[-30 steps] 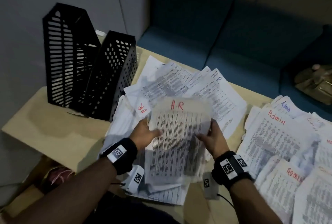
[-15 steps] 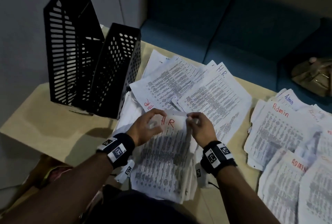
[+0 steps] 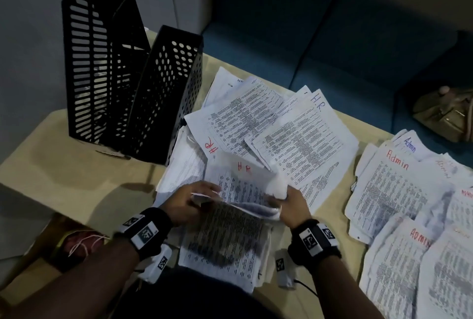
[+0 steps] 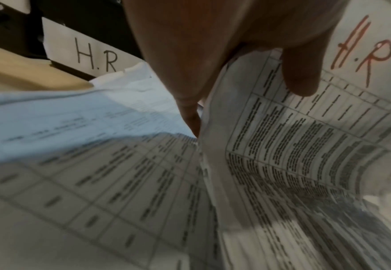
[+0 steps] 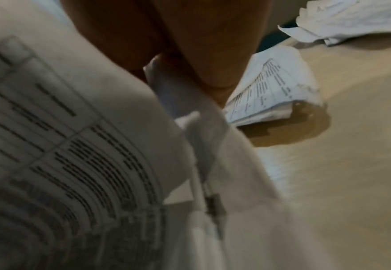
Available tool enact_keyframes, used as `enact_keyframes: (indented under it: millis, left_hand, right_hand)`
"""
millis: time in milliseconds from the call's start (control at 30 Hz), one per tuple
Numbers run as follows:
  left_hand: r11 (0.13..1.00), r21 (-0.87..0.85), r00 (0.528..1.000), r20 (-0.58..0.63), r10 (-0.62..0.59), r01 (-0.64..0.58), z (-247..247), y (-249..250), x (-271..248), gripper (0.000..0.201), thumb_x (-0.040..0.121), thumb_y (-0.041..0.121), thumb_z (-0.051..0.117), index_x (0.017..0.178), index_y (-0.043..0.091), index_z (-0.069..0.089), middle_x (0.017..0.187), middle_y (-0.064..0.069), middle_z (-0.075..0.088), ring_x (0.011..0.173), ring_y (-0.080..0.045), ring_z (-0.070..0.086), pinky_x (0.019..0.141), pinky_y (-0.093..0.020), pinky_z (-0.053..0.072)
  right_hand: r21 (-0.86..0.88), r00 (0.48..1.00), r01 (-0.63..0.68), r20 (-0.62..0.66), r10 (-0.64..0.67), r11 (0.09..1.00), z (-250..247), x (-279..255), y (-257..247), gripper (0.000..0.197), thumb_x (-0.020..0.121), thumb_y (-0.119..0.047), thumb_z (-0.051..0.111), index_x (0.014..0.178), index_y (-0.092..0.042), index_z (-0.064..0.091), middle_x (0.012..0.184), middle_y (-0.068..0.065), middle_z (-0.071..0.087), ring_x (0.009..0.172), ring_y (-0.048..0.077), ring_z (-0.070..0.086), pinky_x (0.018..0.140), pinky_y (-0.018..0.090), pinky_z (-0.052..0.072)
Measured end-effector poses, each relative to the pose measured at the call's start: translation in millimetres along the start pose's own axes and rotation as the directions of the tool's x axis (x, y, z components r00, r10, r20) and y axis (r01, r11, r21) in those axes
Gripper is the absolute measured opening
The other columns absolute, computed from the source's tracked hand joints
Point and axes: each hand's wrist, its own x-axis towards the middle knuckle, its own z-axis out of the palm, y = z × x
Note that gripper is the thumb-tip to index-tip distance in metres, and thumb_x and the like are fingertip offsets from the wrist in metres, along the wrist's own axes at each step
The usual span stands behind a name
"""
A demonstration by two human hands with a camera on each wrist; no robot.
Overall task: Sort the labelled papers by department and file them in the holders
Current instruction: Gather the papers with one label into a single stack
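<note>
Right now both hands are working on one white printed sheet marked "HR" in red point(image 3: 240, 185), which is lying curled on top of the HR heap near the front edge of the pale wooden counter point(image 3: 76, 178). The left hand point(image 3: 189, 202) is pinching the sheet's left edge, thumb on the printed face as the left wrist view is showing, while the right hand point(image 3: 294, 206) is gripping the crumpled right edge between thumb and fingers. The sheet is bowing upward between them, its lower part resting on the loose stack of printed HR papers point(image 3: 225, 249) beneath.

Two tall black perforated file holders point(image 3: 133, 88) are standing side by side at the counter's far left corner; a white tag reading "H.R" point(image 4: 92, 53) is showing at the base of one in the left wrist view. A separate spread of white papers labelled "Admin" point(image 3: 399, 190) is lying along the right edge, well apart from the HR heap.

Judging by this, the step in hand is squaring HR sheets into one bundle before filing. To do it well, the hands should be easing the bowed sheet flat rather than pulling it tight, since the right edge is already crumpling and could tear. Aligning top edges with the labels facing the same way should help the bundle slide into the tagged holder. Keeping the Admin spread untouched avoids mixing departments.
</note>
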Motion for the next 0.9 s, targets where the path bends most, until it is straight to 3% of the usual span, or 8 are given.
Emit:
enact_keyframes:
  millis: [200,300,400,467,600,700,767,900]
  left_hand:
    - [0.993,0.109,0.99,-0.141,-0.028,0.043,-9,-18,2,0.048,0.081,-0.014,0.062,0.113,0.022,0.061,0.108,-0.003,0.069,0.105,-0.014,0.065,0.089,-0.027,0.051]
    - [0.994,0.096,0.943,-0.333,-0.025,0.06,-9,-7,6,0.036,0.083,0.002,0.072,0.109,0.024,0.061,0.099,-0.001,0.071,0.093,-0.014,0.067,0.07,-0.016,0.052]
    - [0.998,0.008,0.884,-0.465,-0.046,0.056,-10,-2,12,0.036,0.077,0.02,0.081,0.11,0.021,0.066,0.098,0.006,0.075,0.093,-0.007,0.069,0.076,-0.021,0.054]
    - [0.996,-0.052,0.879,-0.468,-0.088,0.072,-8,1,17,0.042,0.074,0.031,0.082,0.111,0.018,0.067,0.097,0.011,0.075,0.093,-0.004,0.07,0.082,-0.025,0.055]
    - [0.992,0.047,0.905,-0.415,-0.089,0.119,6,4,22,0.016,0.093,0.026,0.062,0.107,0.032,0.061,0.095,0.025,0.069,0.095,0.008,0.062,0.092,-0.023,0.047]
    - [0.988,-0.043,0.883,-0.446,-0.149,0.145,11,2,25,0.016,0.097,0.027,0.056,0.108,0.038,0.06,0.107,0.018,0.066,0.107,-0.009,0.059,0.095,-0.032,0.043]
    - [0.98,-0.039,0.856,-0.48,-0.191,0.197,11,6,28,0.011,0.097,0.029,0.055,0.107,0.029,0.06,0.101,0.008,0.067,0.099,-0.018,0.06,0.088,-0.033,0.046]
    - [0.973,0.14,0.875,-0.474,-0.099,0.186,15,22,34,0.022,0.098,0.012,0.053,0.113,0.001,0.063,0.103,-0.011,0.067,0.097,-0.022,0.062,0.075,-0.024,0.041]
  right_hand:
    - [0.023,1.0,-0.01,0.004,0.01,1.0,-25,-12,3,0.005,0.081,-0.018,0.073,0.08,-0.019,0.069,0.071,-0.01,0.065,0.064,0.003,0.058,0.068,0.028,0.045]
    - [-0.003,0.975,0.048,-0.216,-0.047,0.999,-50,-12,-28,0.018,0.083,-0.022,0.071,0.07,-0.012,0.063,0.06,-0.003,0.061,0.054,0.01,0.054,0.06,0.024,0.037]
    - [0.05,0.804,0.203,-0.579,-0.138,0.978,-106,-18,-69,0.06,0.075,-0.052,0.067,0.063,0.006,0.057,0.054,0.021,0.055,0.047,0.027,0.046,0.048,0.034,0.035]
    - [0.127,0.69,0.384,-0.697,-0.193,0.915,-149,-19,-87,0.059,0.079,-0.054,0.067,0.07,0.004,0.061,0.062,0.032,0.058,0.048,0.041,0.051,0.047,0.042,0.044]
    - [0.064,0.59,0.395,-0.782,-0.199,0.917,-209,-19,-95,0.046,0.08,-0.066,0.062,0.077,-0.02,0.063,0.07,0.012,0.063,0.066,0.031,0.063,0.071,0.043,0.057]
    - [0.133,0.617,0.468,-0.757,-0.215,0.874,-191,-23,-102,0.037,0.084,-0.051,0.065,0.079,-0.013,0.064,0.07,0.002,0.066,0.062,0.018,0.062,0.057,0.026,0.048]
    - [0.115,0.717,0.392,-0.659,-0.225,0.913,-157,-13,-89,0.042,0.08,-0.047,0.063,0.087,-0.006,0.067,0.073,0.001,0.066,0.063,0.004,0.06,0.055,0.02,0.041]
    - [0.135,0.897,0.152,-0.435,-0.079,0.979,-74,15,-38,0.052,0.071,-0.056,0.057,0.086,-0.006,0.064,0.077,0.01,0.066,0.075,0.021,0.063,0.061,0.027,0.038]
